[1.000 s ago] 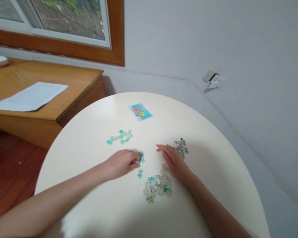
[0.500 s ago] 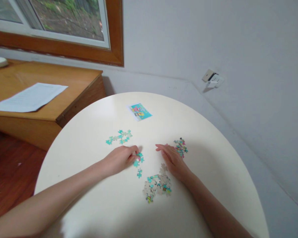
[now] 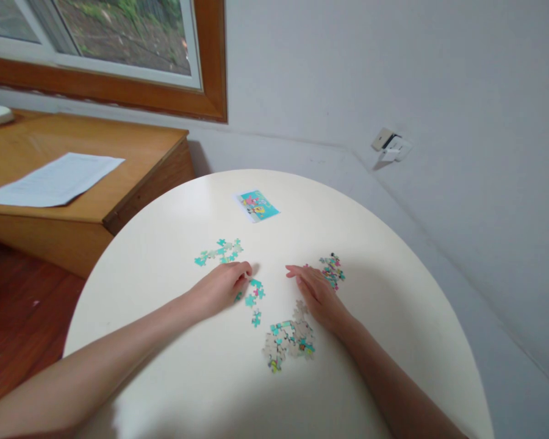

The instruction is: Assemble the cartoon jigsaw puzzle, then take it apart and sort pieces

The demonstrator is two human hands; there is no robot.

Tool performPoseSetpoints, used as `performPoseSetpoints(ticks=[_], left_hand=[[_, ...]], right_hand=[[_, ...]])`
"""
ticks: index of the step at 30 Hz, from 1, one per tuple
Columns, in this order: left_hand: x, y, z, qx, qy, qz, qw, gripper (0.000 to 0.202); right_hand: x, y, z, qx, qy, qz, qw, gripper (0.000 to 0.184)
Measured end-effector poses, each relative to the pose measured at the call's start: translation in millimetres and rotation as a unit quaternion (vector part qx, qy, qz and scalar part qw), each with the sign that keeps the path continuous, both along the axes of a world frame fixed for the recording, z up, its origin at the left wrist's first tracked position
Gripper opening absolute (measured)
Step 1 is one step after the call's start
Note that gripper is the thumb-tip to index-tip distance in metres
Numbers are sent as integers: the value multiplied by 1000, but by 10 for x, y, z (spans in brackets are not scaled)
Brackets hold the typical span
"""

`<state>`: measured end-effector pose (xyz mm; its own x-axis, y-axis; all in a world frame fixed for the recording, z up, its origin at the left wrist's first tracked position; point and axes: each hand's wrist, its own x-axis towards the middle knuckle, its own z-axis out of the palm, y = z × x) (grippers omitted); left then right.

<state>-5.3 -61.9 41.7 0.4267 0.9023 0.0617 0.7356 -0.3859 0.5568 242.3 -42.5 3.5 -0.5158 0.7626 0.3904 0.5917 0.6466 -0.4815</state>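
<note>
white table (image 3: 393, 341) is seen under both hands. the right hand (image 3: 318, 294) is laid flat and open, nothing held, beside a pile (image 3: 290, 341). the left hand (image 3: 219, 288) is curled, fingertips just beside teal pieces (image 3: 255, 291); whether one is held cannot be told.

Your round white worktop (image 3: 393, 341) stands by a pale grey wall (image 3: 393, 67). To your left, a wood-framed window (image 3: 119, 36) lets in daylight above a wooden desk (image 3: 137, 149) with a sheet of paper (image 3: 55, 178). The floor (image 3: 22, 317) is red-brown wood.
</note>
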Motion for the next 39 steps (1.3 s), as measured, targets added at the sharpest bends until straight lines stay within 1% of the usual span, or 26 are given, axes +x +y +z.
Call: performPoseSetpoints(ticks=[4,7,9,14,17,20,22,24,25,28,30,35,39], left_hand=[[-27,-7,35,12,39,6,999,20],[-56,-24,89,0,85,5,996,20],[-68,-45,137,-6,99,2,995,20],[-33,-134,244,-19,118,-22,993,22],[27,-192,275,-45,132,-46,989,23],[79,-227,279,-51,132,-69,987,21],[95,-234,269,-47,131,-74,988,21],[95,-232,253,-36,126,-73,989,21],[91,-229,244,-31,122,-73,989,22],[82,-223,221,-28,108,-73,991,22],[83,-222,210,-25,102,-73,992,22],[84,-211,198,4,102,-71,992,22],[50,-189,226,24,124,-48,991,21]], right_hand=[[-11,-4,15,-5,-3,-1,1000,31],[-17,-5,16,-4,-1,0,1000,30],[-14,-1,8,-3,2,-1,1000,30],[-1,7,-13,6,-2,-3,1000,29],[-47,-29,34,37,-19,6,999,29],[-153,-106,142,70,-41,57,995,30],[-226,-157,217,64,-63,112,990,32],[-276,-191,269,44,-100,141,984,35],[-290,-200,282,32,-119,146,982,36],[-303,-202,280,-1,-166,134,977,37],[-302,-195,259,-14,-176,127,976,37],[-303,-172,188,-30,-143,105,984,38],[-300,-158,144,-25,-131,82,988,39]])
